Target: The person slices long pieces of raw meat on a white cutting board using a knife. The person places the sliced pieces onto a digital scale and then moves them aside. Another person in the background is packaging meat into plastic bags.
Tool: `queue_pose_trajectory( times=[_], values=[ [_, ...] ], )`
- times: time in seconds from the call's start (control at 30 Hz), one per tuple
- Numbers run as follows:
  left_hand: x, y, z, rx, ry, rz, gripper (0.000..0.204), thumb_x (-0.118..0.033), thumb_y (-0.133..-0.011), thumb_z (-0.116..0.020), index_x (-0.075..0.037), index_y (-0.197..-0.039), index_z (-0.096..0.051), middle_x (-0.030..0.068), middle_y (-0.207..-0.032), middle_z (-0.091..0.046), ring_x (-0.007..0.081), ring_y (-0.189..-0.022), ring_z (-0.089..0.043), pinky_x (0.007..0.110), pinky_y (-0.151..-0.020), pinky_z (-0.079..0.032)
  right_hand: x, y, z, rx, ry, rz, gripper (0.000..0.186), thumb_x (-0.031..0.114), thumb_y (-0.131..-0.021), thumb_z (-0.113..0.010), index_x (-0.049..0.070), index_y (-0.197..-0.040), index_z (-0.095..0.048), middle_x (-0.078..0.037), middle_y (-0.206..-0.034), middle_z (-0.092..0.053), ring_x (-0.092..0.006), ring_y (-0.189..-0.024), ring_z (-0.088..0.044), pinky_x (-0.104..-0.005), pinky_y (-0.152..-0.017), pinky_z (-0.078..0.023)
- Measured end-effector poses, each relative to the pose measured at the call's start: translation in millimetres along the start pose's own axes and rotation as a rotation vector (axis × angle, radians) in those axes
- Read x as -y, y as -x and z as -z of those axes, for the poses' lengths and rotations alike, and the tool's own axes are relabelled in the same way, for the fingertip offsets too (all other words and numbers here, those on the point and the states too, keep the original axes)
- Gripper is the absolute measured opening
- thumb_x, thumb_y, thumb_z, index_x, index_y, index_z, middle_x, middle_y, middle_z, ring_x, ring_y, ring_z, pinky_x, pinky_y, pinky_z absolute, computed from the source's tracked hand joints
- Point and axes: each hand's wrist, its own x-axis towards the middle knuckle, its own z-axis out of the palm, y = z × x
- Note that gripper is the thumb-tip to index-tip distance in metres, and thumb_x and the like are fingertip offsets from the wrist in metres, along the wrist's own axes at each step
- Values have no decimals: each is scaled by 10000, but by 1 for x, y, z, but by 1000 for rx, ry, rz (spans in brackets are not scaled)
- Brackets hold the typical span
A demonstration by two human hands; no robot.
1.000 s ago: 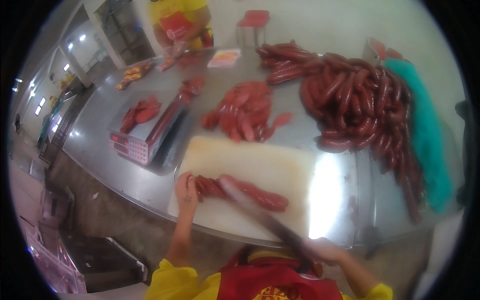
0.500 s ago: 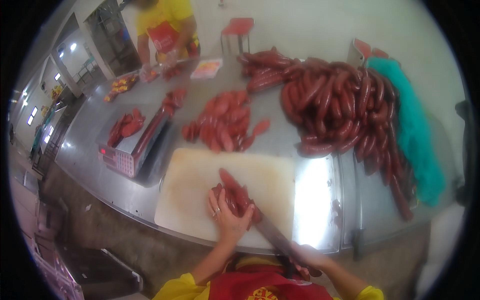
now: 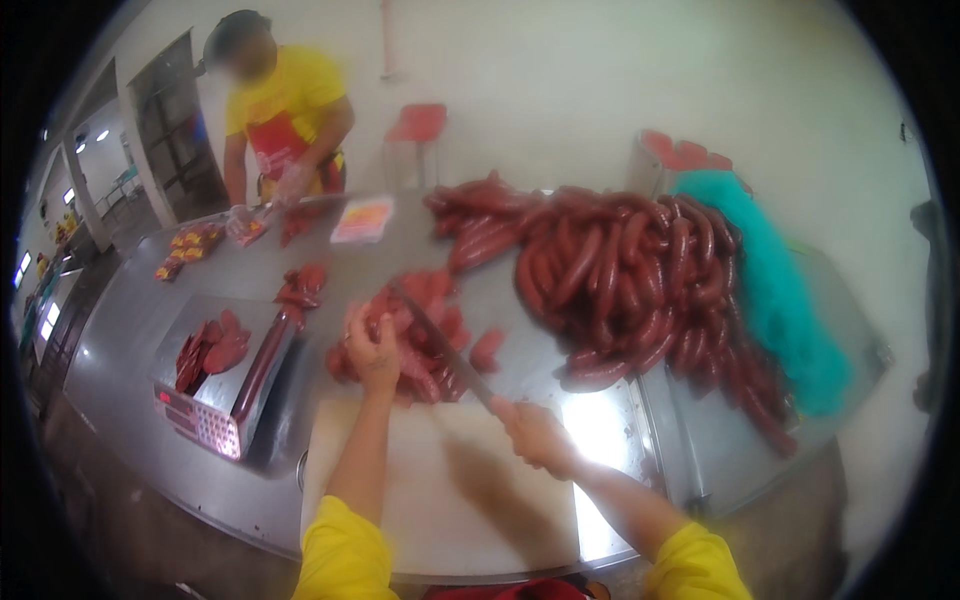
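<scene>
My right hand [image 3: 540,438] grips a long knife [image 3: 447,345] by its handle, with the blade slanting up and left across a pile of cut red sausage pieces [image 3: 440,383]. At the pile's left side is my left hand [image 3: 374,352], its fingers and thumb curved around some sausage pieces near the blade's tip. Part of what it holds is hidden by the hand. Below both hands lies a white cutting board [image 3: 370,470], crossed by my left forearm and a shadow.
Whole sausages [image 3: 620,270] form a large heap at the right, beside green netting [image 3: 775,290]. A digital scale [image 3: 215,425] at the left carries sliced sausage and one long sausage. Across the steel table [image 3: 120,340], a co-worker [image 3: 290,120] handles small packs near a white-and-orange package [image 3: 362,220].
Both hands have moved forward from the cutting board to the pile, carrying sausage pieces and the knife. The knife has swung over the pile. The view has tilted upward, showing more of the co-worker.
</scene>
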Motion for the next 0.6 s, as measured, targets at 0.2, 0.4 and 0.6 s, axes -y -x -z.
queue_pose_trajectory(
  times=[0.2, 0.4, 0.6],
  values=[
    [3, 34, -20, 455, -183, -450, 345, -194, -827, -651, -16, -1118, -597, 207, -1255, -544, 364, -1163, -505, 460, -1000, -363, -67, 27, 42, -244, -38, -62, 610, 544, -957, -384, -26, -841, -566, -100, -617, -548, -161, -471, -525, -301, -426, -418],
    [18, 12, -190, 590, 155, -88, 310, -209, -838, -618, 5, -1061, -606, 240, -1083, -625, 405, -1046, -574, 449, -883, -447, -123, 80, 33, -417, -12, -100, 566, 438, -1000, -344, -27, -809, -604, -82, -526, -553, -158, -415, -528, -309, -427, -421],
    [19, 20, -309, 718, -197, 264, 494, -366, -766, -661, 12, -1082, -623, 242, -971, -662, 411, -940, -628, 459, -814, -486, -128, 137, -4, -429, -569, -652, 127, 89, -879, -499, 17, -972, -548, -150, -710, -562, -329, -619, -554, -423, -566, -451]
  ],
)
